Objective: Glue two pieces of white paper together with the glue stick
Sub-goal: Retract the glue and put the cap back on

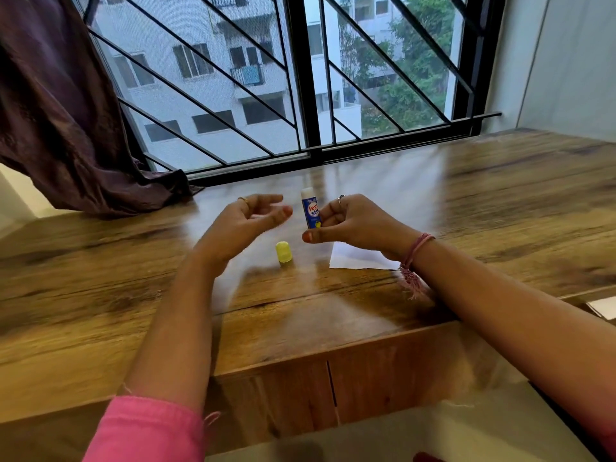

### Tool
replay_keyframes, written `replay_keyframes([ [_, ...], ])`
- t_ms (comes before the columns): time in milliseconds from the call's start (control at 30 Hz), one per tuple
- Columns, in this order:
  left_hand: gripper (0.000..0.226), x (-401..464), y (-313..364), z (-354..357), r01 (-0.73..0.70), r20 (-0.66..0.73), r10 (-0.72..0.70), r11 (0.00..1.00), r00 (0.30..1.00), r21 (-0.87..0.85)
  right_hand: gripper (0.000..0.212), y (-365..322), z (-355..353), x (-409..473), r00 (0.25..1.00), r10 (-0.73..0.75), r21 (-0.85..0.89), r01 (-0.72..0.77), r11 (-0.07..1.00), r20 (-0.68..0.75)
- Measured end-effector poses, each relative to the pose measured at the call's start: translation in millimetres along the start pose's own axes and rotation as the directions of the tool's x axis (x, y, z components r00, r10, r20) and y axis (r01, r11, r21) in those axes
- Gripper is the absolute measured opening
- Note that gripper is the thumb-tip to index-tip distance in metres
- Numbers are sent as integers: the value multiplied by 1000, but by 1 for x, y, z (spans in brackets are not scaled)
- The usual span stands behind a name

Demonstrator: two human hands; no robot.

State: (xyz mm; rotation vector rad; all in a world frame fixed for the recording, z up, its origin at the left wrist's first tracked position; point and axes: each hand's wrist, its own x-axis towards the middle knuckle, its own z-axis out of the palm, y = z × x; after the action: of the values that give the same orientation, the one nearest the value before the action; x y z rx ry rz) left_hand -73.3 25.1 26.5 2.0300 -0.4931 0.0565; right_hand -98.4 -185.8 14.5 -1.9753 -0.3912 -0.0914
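My right hand (346, 221) holds a blue glue stick (310, 210) upright above the wooden table (500, 195), thumb under its base and fingers curled on its side. Its white glue tip is bare. The yellow cap (284, 251) stands on the table just below and between my hands. My left hand (248, 218) hovers to the left of the stick with fingers loosely curved, holding nothing. A piece of white paper (356, 258) lies on the table under my right wrist, partly hidden by it.
A barred window (300, 95) runs along the table's far edge, and a dark purple curtain (66, 128) drapes onto the table's back left corner. Another white sheet (605, 306) shows at the right edge.
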Motion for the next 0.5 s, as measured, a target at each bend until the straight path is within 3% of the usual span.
replay_keyframes([
  [133, 65, -1, -5, -2, 146, 272, -193, 972, 943, 185, 22, 3, -1, 1, 1000, 16, -4, -16, 1000, 11],
  [267, 47, 2, -8, 1, 146, 232, -197, 965, 952, 219, 17, 2, -1, 1, 1000, 2, -36, -1, 999, 17],
  [367, 56, 2, -10, 2, 94, 46, -91, 993, 995, -67, 19, 3, -1, 0, 1000, -7, -43, 8, 999, 19],
  [433, 55, 4, -10, 1, 14, -88, -53, 920, 995, -392, 25, 3, 0, 0, 1000, -10, -65, 11, 998, 25],
  [500, 44, 6, -9, 1, -48, -160, -56, 812, 986, -582, 30, 3, 2, -1, 999, -9, -81, 11, 997, 31],
])
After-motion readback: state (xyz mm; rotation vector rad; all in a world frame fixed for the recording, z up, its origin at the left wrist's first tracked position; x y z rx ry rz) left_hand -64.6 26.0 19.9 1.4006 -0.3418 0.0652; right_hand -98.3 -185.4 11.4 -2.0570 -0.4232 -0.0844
